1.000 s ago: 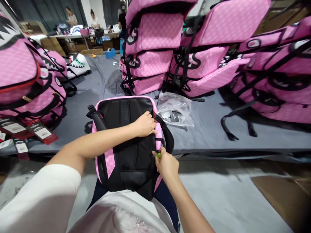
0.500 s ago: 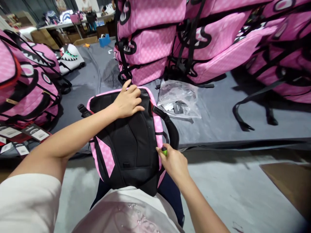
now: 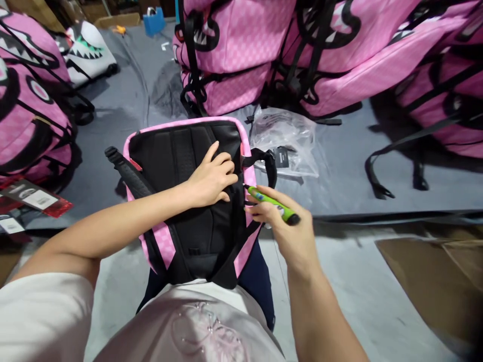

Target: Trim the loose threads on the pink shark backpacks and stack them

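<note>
A pink and black backpack (image 3: 188,221) leans across my lap against the table edge, its black padded back facing up. My left hand (image 3: 213,176) rests on that back panel near the right side, fingers spread. In my right hand (image 3: 283,221) is a green marker pen (image 3: 273,203) with a dark end, its dark tip at the pink right edge of the backpack. A black shoulder strap (image 3: 130,173) lies along the left side. Another strap (image 3: 269,166) loops out at the right, above my right hand.
Pink backpacks (image 3: 241,45) are stacked at the back of the grey-covered table (image 3: 339,171). More pink bags (image 3: 30,125) and tags (image 3: 35,196) lie at left. A clear plastic bag (image 3: 298,136) sits beyond the backpack. Cardboard (image 3: 415,281) lies on the floor at right.
My left hand has slid down and right across the back panel. My right hand has moved up and right, turning the marker so its length shows. The view has tilted downward.
</note>
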{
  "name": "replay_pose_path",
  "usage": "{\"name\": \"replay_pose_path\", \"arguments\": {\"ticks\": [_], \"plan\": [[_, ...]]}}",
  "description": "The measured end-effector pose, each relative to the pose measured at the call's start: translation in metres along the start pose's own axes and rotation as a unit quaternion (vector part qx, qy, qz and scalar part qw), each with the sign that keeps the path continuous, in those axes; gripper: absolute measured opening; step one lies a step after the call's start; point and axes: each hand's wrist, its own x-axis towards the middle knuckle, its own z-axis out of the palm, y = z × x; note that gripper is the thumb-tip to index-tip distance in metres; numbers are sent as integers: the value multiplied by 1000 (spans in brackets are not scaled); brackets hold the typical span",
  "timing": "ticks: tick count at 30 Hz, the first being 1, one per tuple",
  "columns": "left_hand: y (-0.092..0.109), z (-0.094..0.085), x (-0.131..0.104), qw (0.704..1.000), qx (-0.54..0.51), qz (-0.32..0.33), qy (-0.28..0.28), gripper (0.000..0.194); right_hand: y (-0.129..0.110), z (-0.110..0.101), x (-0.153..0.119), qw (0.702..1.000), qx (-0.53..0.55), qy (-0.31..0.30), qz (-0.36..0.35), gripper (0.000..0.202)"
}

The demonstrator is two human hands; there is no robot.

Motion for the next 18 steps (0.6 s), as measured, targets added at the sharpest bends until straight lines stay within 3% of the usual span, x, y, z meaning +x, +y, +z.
{"name": "replay_pose_path", "arguments": {"ticks": [3, 7, 18], "plan": [[1, 4, -7, 1000, -11, 25, 8, 22, 15, 13, 4, 998, 11, 60, 7, 37], [1, 11, -15, 999, -1, 42, 26, 17, 24, 25, 6, 990, -15, 138, -10, 32], [3, 17, -18, 998, -15, 37, 46, 11, 31, 34, 10, 990, -55, 127, -25, 30]]}}
